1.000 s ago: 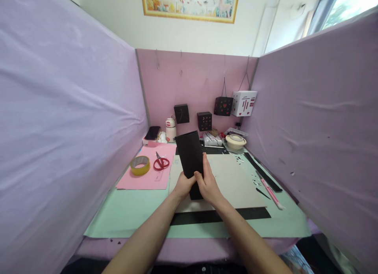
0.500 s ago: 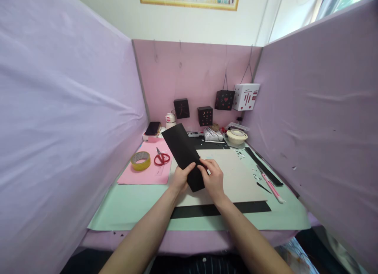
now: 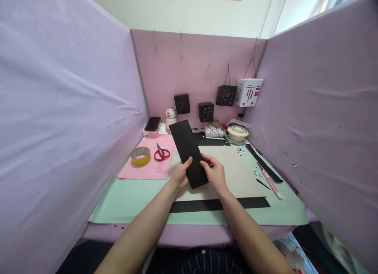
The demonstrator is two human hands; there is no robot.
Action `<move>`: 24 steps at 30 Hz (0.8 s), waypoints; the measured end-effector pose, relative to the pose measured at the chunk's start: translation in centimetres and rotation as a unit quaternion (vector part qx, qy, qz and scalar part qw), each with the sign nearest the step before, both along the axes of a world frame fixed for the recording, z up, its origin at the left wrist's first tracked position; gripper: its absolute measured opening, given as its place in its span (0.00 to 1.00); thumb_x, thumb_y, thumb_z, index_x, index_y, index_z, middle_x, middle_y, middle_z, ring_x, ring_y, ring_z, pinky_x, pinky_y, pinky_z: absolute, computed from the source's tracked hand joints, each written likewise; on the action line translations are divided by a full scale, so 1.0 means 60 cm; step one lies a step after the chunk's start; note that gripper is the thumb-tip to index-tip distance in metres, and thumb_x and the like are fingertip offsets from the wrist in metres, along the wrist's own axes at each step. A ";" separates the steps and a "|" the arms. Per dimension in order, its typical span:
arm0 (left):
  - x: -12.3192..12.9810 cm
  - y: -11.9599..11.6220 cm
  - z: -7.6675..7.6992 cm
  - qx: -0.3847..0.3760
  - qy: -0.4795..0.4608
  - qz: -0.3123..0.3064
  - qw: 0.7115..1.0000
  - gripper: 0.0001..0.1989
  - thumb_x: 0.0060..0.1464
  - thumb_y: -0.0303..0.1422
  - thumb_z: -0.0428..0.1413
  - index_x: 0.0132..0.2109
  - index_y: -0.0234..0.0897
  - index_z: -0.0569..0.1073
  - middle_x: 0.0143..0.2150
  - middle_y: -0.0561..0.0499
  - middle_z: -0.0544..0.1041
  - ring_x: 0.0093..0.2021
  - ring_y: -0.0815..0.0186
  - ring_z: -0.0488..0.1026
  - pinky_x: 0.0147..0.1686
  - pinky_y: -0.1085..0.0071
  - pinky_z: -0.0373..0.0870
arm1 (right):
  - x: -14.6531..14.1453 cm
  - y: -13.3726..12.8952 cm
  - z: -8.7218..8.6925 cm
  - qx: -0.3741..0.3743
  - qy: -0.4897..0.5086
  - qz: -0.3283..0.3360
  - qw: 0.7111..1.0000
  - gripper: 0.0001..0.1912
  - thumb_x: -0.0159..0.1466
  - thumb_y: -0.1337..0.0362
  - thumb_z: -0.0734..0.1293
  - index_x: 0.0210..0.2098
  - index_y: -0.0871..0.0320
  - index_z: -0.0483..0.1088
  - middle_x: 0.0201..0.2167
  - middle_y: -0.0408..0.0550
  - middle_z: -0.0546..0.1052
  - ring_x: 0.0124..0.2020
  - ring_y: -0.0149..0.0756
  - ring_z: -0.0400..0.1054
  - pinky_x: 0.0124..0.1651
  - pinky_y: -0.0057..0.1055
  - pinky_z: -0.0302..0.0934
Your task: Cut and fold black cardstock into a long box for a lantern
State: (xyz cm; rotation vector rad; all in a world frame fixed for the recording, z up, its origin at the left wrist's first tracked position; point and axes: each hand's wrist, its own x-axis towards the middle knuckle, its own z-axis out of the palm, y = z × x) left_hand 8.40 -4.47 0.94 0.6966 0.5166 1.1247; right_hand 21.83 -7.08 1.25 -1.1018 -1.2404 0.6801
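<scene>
A long rectangle of black card (image 3: pixel 189 148) is held up at a tilt over the pale board (image 3: pixel 233 171) in the middle of the table. My left hand (image 3: pixel 180 174) is closed on its lower left edge, thumb lying on the front face and fingers behind. On the opposite edge, my right hand (image 3: pixel 214 172) pinches the card between thumb and fingers. The back of the card and the fingertips behind it are hidden. Beneath the board's near edge a black strip (image 3: pixel 195 205) sticks out.
To the left, a roll of yellow tape (image 3: pixel 141 156) and red-handled scissors (image 3: pixel 162 152) lie on pink paper (image 3: pixel 130 174). A pink craft knife (image 3: pixel 271 183) and black strip (image 3: pixel 264 163) lie at right. Behind are a lidded bowl (image 3: pixel 237 133) and hanging black boxes (image 3: pixel 206 112).
The black card has turned somewhat more upright, its upper end shifting right. Both hands keep hold of it, and the right fingers have moved slightly along its edge. The view has tipped down a little.
</scene>
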 end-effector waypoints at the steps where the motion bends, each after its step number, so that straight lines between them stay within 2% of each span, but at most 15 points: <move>1: 0.000 0.002 -0.001 -0.019 -0.009 -0.005 1.000 0.22 0.53 0.42 0.63 0.48 0.29 0.76 0.51 0.38 0.78 0.51 0.52 0.75 0.59 0.56 0.66 | 0.002 0.001 0.000 -0.017 0.013 0.006 1.000 0.14 0.58 0.62 0.68 0.43 0.58 0.76 0.47 0.52 0.79 0.44 0.43 0.73 0.49 0.39 0.67; 4: 0.000 0.005 -0.001 -0.047 -0.026 -0.014 0.998 0.25 0.58 0.47 0.55 0.49 0.27 0.75 0.51 0.35 0.77 0.52 0.51 0.75 0.58 0.56 0.67 | 0.006 0.002 0.001 -0.039 0.033 0.015 0.999 0.14 0.56 0.61 0.69 0.42 0.57 0.77 0.47 0.51 0.79 0.45 0.44 0.73 0.49 0.40 0.66; 8: 0.002 0.004 0.000 -0.056 -0.016 -0.006 0.998 0.27 0.61 0.48 0.51 0.49 0.25 0.75 0.49 0.34 0.78 0.52 0.51 0.75 0.58 0.55 0.67 | 0.006 0.001 0.000 -0.027 0.043 0.016 0.999 0.13 0.57 0.61 0.68 0.40 0.56 0.79 0.45 0.50 0.80 0.49 0.45 0.72 0.55 0.41 0.63; 11: 0.001 0.003 0.001 -0.051 -0.024 -0.024 0.998 0.29 0.63 0.49 0.47 0.51 0.25 0.75 0.50 0.34 0.77 0.52 0.52 0.75 0.58 0.57 0.66 | 0.007 0.002 -0.003 -0.022 0.055 0.017 0.998 0.12 0.58 0.60 0.68 0.39 0.55 0.79 0.44 0.48 0.80 0.51 0.45 0.72 0.58 0.42 0.60; 15: -0.003 0.006 -0.002 -0.058 -0.040 -0.059 0.996 0.37 0.60 0.57 0.43 0.52 0.26 0.75 0.51 0.34 0.77 0.51 0.51 0.75 0.57 0.55 0.66 | 0.008 0.004 -0.009 -0.051 0.107 0.021 0.993 0.12 0.56 0.59 0.70 0.37 0.56 0.80 0.43 0.49 0.81 0.50 0.45 0.72 0.58 0.42 0.60; 18: -0.004 0.010 -0.007 -0.055 -0.061 -0.063 0.995 0.41 0.56 0.62 0.42 0.53 0.28 0.74 0.51 0.35 0.77 0.51 0.49 0.75 0.57 0.52 0.66 | 0.006 0.004 -0.012 -0.074 0.145 0.023 0.986 0.11 0.54 0.58 0.71 0.35 0.56 0.80 0.41 0.49 0.81 0.49 0.46 0.73 0.57 0.43 0.61; 24: -0.001 0.011 -0.009 -0.060 -0.078 -0.065 0.993 0.42 0.55 0.62 0.41 0.53 0.29 0.74 0.51 0.36 0.77 0.52 0.50 0.75 0.56 0.53 0.67 | 0.004 0.003 -0.013 -0.089 0.166 0.021 0.982 0.11 0.51 0.59 0.73 0.34 0.56 0.80 0.40 0.49 0.81 0.50 0.46 0.72 0.58 0.42 0.60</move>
